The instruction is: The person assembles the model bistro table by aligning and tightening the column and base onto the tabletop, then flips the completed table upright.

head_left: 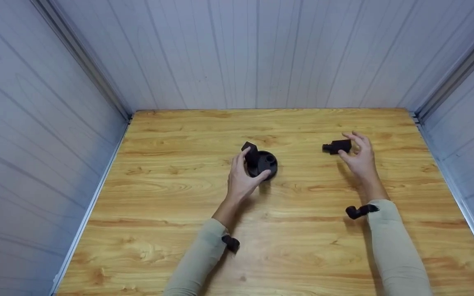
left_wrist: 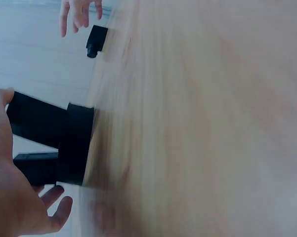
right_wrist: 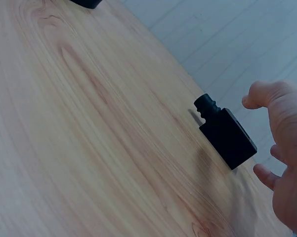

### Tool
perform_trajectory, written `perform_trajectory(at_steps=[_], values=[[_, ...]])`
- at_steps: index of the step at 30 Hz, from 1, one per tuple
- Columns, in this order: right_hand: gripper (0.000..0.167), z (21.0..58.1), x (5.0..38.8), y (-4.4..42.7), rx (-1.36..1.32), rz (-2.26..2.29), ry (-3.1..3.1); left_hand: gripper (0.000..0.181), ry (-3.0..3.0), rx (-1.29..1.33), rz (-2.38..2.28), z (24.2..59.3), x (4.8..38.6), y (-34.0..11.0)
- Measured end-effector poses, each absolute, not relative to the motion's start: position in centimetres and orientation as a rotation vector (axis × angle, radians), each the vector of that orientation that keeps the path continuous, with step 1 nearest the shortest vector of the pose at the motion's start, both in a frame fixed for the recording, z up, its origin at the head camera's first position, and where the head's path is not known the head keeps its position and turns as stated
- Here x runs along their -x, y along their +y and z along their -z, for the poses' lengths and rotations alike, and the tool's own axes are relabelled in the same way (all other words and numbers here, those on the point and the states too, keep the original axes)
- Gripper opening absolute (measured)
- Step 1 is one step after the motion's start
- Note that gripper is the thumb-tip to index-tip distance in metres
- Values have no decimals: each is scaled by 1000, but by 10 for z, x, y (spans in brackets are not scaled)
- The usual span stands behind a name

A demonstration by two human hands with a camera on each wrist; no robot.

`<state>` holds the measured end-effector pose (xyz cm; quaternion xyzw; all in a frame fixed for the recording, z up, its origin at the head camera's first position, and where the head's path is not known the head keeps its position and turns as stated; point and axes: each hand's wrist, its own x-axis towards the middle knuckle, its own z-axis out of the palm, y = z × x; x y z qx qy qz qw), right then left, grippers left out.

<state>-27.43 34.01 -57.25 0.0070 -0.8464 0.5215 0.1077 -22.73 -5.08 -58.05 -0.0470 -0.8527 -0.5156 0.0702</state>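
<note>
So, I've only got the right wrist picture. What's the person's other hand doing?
Observer: The left wrist view shows the left hand with its thumb tip against a black piece.

Operator: Ooh! And what's that piece sticking up from?

Observer: From a round black base; you can see how round it is in the head view.

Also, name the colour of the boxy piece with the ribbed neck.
The boxy piece is black, ribbed neck included; clearest in the right wrist view.
</note>
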Motion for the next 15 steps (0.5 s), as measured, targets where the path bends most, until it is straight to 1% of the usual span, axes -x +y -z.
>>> perform_trajectory(at_steps=[10,15], values=[[54,574,280,342,-16,-1541,-2506,89,-2688,386,1886,570,253,-79],[56,574,282,344,-47,-1535,-2521,92,-2677,421,1847,572,252,-81]])
